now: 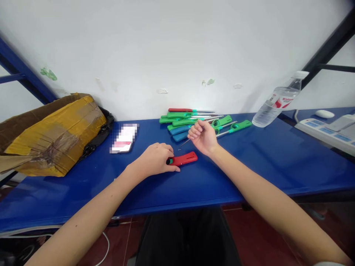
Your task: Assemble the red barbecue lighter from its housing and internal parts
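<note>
The left hand (pixel 156 159) has its fingers clamped on the red handle (pixel 186 159) on the tabletop (pixel 194 188), and should pin it firmly while the right hand (pixel 203 137), fingers curled around a thin rod (pixel 185 143), works gently.

Bright light, sheen on table (pixel 155 195), dim floor (pixel 255 236), stretched edges

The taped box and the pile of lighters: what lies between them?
In the head view, black plastic beside the box, then a phone, lie between it and the lighters.
</note>
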Demonstrator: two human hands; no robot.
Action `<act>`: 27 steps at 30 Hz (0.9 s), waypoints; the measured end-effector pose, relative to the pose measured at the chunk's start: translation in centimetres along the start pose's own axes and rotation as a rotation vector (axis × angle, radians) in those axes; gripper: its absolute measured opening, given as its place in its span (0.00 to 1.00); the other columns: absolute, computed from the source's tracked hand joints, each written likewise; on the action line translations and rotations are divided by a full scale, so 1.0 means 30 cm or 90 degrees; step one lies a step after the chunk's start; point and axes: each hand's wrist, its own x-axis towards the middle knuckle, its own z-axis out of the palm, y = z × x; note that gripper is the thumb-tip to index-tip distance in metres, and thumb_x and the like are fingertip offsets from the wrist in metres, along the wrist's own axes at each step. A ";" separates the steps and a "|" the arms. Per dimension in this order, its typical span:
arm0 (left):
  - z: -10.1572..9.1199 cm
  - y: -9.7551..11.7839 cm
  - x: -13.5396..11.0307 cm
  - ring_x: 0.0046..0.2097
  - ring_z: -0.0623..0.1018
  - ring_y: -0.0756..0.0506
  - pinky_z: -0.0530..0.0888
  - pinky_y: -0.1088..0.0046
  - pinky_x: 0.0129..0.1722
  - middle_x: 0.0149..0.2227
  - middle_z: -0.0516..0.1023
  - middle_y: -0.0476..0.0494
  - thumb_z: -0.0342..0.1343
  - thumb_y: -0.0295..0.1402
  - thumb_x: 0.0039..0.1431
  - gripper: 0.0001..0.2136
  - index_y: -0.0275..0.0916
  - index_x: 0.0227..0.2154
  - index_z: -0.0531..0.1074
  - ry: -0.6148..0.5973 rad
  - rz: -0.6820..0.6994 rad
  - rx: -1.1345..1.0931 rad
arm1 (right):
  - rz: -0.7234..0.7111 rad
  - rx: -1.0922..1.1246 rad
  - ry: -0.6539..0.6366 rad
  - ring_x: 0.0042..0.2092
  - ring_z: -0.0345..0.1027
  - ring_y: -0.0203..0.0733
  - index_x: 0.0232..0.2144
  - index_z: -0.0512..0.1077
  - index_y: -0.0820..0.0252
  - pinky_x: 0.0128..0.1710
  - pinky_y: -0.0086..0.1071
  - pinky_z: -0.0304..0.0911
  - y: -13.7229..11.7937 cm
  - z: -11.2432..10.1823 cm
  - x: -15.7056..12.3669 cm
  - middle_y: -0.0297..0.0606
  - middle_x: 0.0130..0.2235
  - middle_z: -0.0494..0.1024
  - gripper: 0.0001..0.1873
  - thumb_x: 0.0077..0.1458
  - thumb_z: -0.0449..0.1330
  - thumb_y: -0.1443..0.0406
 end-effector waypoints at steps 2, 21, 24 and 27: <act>0.005 -0.003 0.002 0.42 0.78 0.40 0.70 0.66 0.40 0.44 0.80 0.42 0.61 0.54 0.55 0.22 0.37 0.37 0.80 0.007 0.006 -0.017 | 0.003 0.004 -0.012 0.20 0.44 0.33 0.17 0.48 0.56 0.21 0.27 0.52 -0.002 0.001 -0.003 0.27 0.17 0.49 0.23 0.60 0.53 0.63; 0.054 -0.060 0.027 0.46 0.75 0.40 0.70 0.66 0.43 0.44 0.77 0.42 0.59 0.51 0.58 0.21 0.39 0.43 0.78 0.062 -0.049 -0.106 | 0.002 0.039 0.008 0.20 0.44 0.33 0.17 0.47 0.56 0.21 0.27 0.52 -0.027 0.012 -0.008 0.27 0.16 0.50 0.22 0.60 0.50 0.65; 0.054 -0.072 0.029 0.46 0.75 0.41 0.70 0.66 0.44 0.44 0.77 0.42 0.61 0.51 0.56 0.21 0.40 0.42 0.79 0.063 -0.020 -0.135 | 0.007 0.027 0.009 0.20 0.44 0.33 0.17 0.46 0.56 0.21 0.27 0.53 -0.021 0.013 -0.009 0.26 0.17 0.49 0.23 0.59 0.53 0.64; 0.043 -0.068 0.026 0.45 0.75 0.41 0.70 0.66 0.44 0.43 0.78 0.43 0.63 0.52 0.53 0.20 0.41 0.39 0.80 0.054 0.020 -0.153 | 0.025 0.003 -0.004 0.20 0.45 0.32 0.17 0.47 0.56 0.21 0.27 0.53 0.000 0.011 -0.010 0.26 0.17 0.48 0.24 0.59 0.55 0.62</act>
